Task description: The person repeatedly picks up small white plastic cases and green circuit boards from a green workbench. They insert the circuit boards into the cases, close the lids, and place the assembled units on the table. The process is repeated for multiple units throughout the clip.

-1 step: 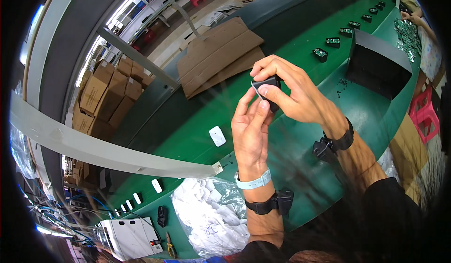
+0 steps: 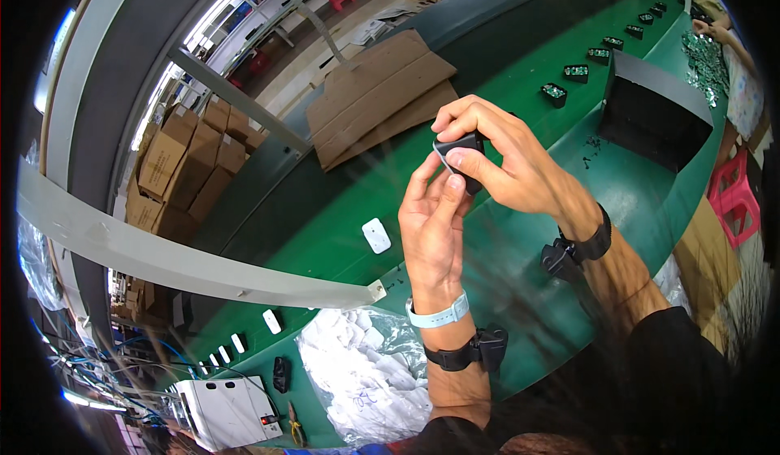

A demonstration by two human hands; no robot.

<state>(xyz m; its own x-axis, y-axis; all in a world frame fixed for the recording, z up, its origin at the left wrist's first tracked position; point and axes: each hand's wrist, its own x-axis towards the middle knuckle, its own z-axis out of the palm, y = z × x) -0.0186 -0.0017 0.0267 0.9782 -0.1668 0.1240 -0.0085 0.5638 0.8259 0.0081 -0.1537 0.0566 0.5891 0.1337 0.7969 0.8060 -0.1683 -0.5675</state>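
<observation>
Both my hands are raised over the green bench, closed on a small black plastic case (image 2: 466,141) with a pale edge along its left side. My left hand (image 2: 435,223) grips it from below, thumb and fingers at its lower end. From the right, my right hand (image 2: 512,162) pinches its upper part, thumb against the near face. Fingers hide much of the case. Left of my left wrist, a white plastic cover (image 2: 376,236) lies on the green belt. A clear bag (image 2: 361,374) full of white covers sits nearer, beside my left forearm.
Several open black cases with circuit boards (image 2: 576,73) line the far right belt. A black bin (image 2: 658,114) stands right, small screws (image 2: 593,150) beside it. A grey metal bar (image 2: 203,260) crosses left. Pliers (image 2: 296,426) and a white machine (image 2: 227,413) are lower left. A co-worker's hand (image 2: 715,31) shows far right.
The black case and my fingers have shifted very slightly; both hands keep their hold. Nothing else has visibly moved.
</observation>
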